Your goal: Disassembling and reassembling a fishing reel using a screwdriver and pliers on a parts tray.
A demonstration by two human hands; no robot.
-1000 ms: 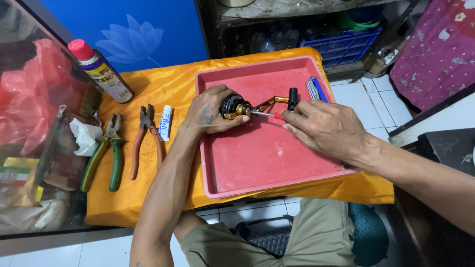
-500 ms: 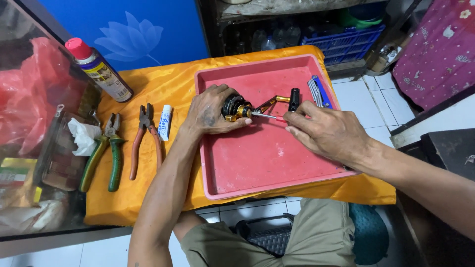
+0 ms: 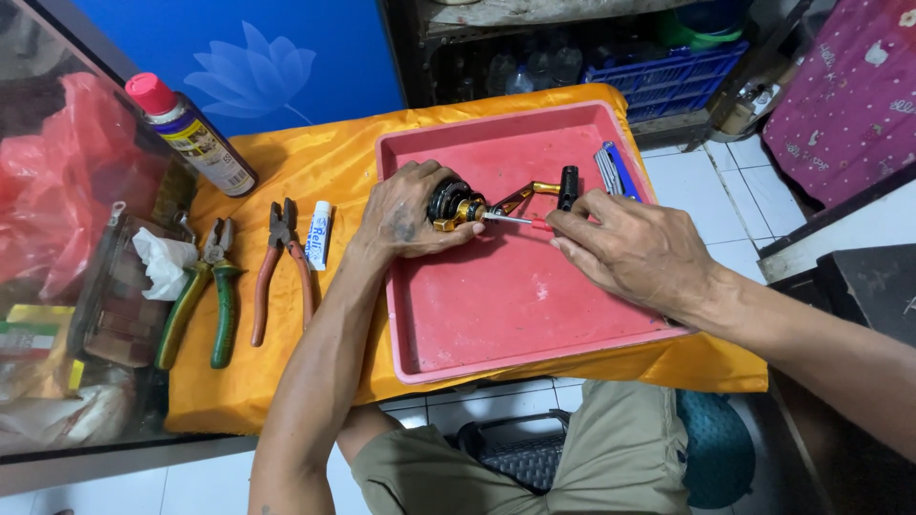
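Observation:
A black and gold fishing reel point(image 3: 458, 205) lies in a red plastic tray point(image 3: 515, 315) on an orange-covered table. My left hand point(image 3: 405, 212) grips the reel's body from the left and holds it down. My right hand point(image 3: 630, 250) holds a small red-handled screwdriver point(image 3: 515, 220), whose tip is set against the reel's side. The reel's gold crank arm with a black knob point(image 3: 568, 187) sticks out to the right, just above my right fingers.
Green-handled pliers point(image 3: 205, 291), brown-handled pliers point(image 3: 279, 262) and a small white tube point(image 3: 320, 234) lie left of the tray. A spray can with a red cap point(image 3: 191, 135) stands at the back left. Blue and grey tools point(image 3: 613, 170) rest on the tray's right rim.
Both hands stay on the reel and the screwdriver. Only the camera has shifted slightly.

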